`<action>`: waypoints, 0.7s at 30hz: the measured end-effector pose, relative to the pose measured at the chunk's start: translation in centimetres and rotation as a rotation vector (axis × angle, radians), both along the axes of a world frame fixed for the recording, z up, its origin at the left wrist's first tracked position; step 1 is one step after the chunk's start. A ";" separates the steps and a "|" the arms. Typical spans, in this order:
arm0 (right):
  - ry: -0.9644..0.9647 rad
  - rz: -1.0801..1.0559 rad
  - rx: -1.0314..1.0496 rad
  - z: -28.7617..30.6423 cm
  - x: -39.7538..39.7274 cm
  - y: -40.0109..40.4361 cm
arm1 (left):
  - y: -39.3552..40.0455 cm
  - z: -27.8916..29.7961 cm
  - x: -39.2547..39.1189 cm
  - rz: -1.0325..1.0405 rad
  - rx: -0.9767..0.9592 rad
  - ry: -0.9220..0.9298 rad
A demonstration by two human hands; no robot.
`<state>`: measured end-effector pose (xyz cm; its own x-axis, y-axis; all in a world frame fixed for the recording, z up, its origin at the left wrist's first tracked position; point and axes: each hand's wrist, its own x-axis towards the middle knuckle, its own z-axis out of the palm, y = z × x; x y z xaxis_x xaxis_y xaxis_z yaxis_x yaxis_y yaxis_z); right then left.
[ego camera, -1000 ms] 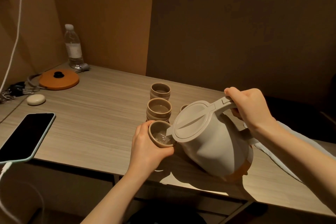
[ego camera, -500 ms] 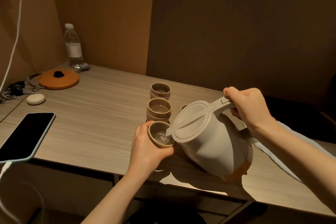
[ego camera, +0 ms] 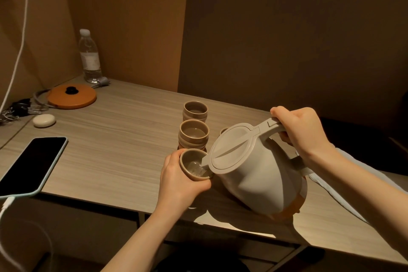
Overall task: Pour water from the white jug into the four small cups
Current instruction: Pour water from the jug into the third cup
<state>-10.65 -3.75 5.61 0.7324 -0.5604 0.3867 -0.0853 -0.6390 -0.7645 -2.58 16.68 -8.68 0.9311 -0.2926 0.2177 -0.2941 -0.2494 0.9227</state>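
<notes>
The left hand's fingers (ego camera: 171, 166) curl round the near side of a small tan ceramic cup (ego camera: 194, 164), clamped on its wall; the left hand (ego camera: 176, 181) tilts the mouth toward the spout — likely so the stream lands inside and not on the counter (ego camera: 106, 154). Water glints in the bottom of that cup. The right hand's fingers (ego camera: 284, 117) wrap over the top of the handle of the white plastic lidded jug (ego camera: 254, 168), gripping it firmly; the right hand (ego camera: 302, 132) tips the jug left so its spout rests at the held cup's rim, with the orange base raised off the counter on the right.

Beyond the held cup, two more tan cups stand in a line running away — the middle cup (ego camera: 194, 133) and the far cup (ego camera: 195, 110) — both showing what looks like liquid inside, though I cannot tell how full. A sliver of a fourth cup's rim (ego camera: 223, 130) peeks out behind the jug lid.

Further left lie a dark smartphone (ego camera: 31, 165) on its cable, a white oval case (ego camera: 44, 120), an orange round lid (ego camera: 71, 96) and a clear water bottle (ego camera: 89, 57) at the far wall.
</notes>
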 end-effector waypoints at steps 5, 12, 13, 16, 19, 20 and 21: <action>0.009 -0.004 -0.005 -0.2 0.2 -0.2 | 0.0 0.0 0.0 0.001 0.001 0.010; 0.028 -0.009 -0.013 -0.2 0.3 -0.2 | 0.0 0.0 -0.1 0.005 0.002 0.021; 0.029 -0.009 -0.013 -0.2 0.3 -0.2 | 0.0 0.0 -0.1 0.006 0.004 0.021; 0.038 -0.007 -0.018 -0.2 0.4 -0.1 | 0.0 0.0 -0.1 0.006 0.004 0.018; 0.040 -0.006 -0.019 -0.1 0.4 0.0 | 0.1 -0.1 0.0 0.001 0.003 0.019; 0.042 -0.007 -0.018 -0.1 0.4 0.0 | 0.1 -0.1 0.0 0.000 0.003 0.019; 0.044 -0.008 -0.016 -0.1 0.4 0.0 | 0.1 -0.1 0.0 -0.001 0.002 0.020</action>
<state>-10.22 -3.74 5.55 0.7443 -0.5602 0.3636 -0.1235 -0.6505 -0.7494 -2.61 16.80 -8.76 0.9353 -0.2934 0.1980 -0.2752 -0.2509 0.9280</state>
